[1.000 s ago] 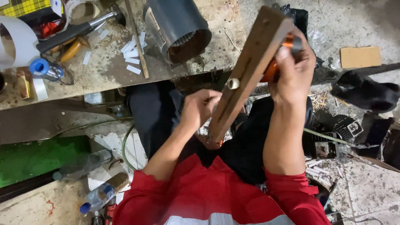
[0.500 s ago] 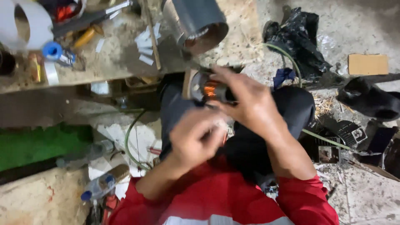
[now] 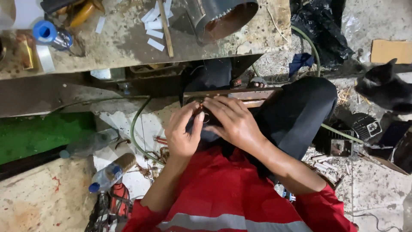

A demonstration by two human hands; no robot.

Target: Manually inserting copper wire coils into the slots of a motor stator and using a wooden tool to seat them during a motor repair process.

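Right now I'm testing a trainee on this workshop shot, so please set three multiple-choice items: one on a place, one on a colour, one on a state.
1. Where does the long flat wooden board rest?
A. on the workbench
B. across the person's lap
C. on the floor

2. What colour is the cap of the clear plastic bottle on the floor?
A. blue
B. red
C. yellow

3. What are the left hand and right hand doing?
A. hanging free
B. lifted overhead
C. both pressed on the board

Answers: B, it lies over dark trousers; A, its cap is blue; C, both hands touch it.
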